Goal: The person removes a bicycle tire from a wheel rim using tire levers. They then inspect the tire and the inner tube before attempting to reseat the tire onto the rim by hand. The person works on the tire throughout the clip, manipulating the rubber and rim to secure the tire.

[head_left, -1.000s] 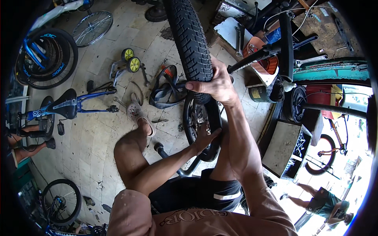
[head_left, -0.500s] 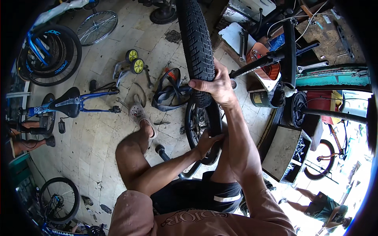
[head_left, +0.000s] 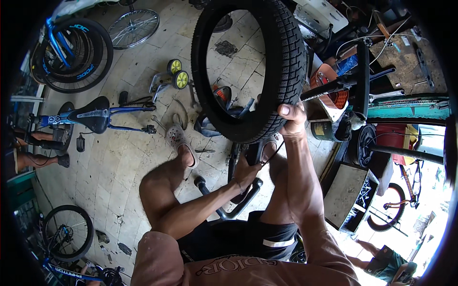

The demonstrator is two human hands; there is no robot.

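My right hand is closed on the near edge of a black knobbly bicycle tire, thumb on the tread. The tire is lifted and tilted, so its open middle shows the floor behind. Below it, my left hand is wrapped round a dark bicycle wheel between my legs. The raised tire and my hand hide most of that wheel. Just under my left hand is a black bent-tube stand. A dark strip of rubber lies on the floor behind the tire.
To the left, a blue bicycle frame with a black saddle stands near small yellow training wheels. Black-tired wheels lean farther back. On the right are a black bucket, a cluttered workbench and a parts box. Another person is outside.
The tire has turned from nearly edge-on to showing its open middle, and shifted right. My right hand moved right with it. The wheel at my left hand has turned to show less of its side.
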